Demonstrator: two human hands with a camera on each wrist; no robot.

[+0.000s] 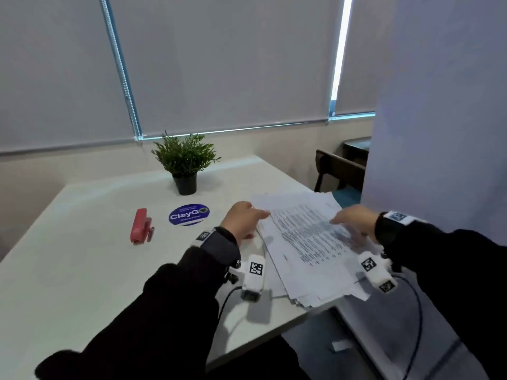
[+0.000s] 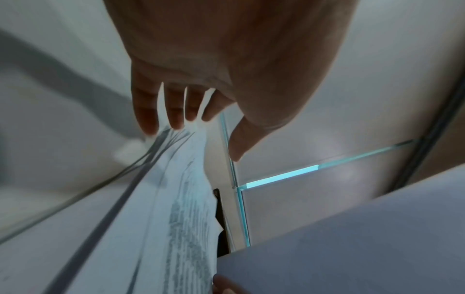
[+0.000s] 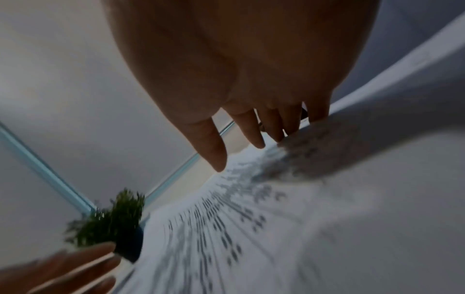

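A loose, fanned stack of printed papers (image 1: 304, 242) lies on the right part of the white table (image 1: 82, 264), its near corner overhanging the table edge. My left hand (image 1: 242, 219) is at the stack's left edge with straight fingers (image 2: 161, 117) touching the sheets' edges (image 2: 181, 189). My right hand (image 1: 352, 218) hovers over the stack's right side, its fingers (image 3: 254, 131) straight and spread, the tips down at the top sheet (image 3: 251, 228). Neither hand holds anything.
A red stapler (image 1: 141, 226) lies left of a round blue ClayGo sticker (image 1: 189, 214). A small potted plant (image 1: 185, 163) stands at the back of the table. A dark chair (image 1: 340, 171) and a pale partition (image 1: 439, 119) are at the right.
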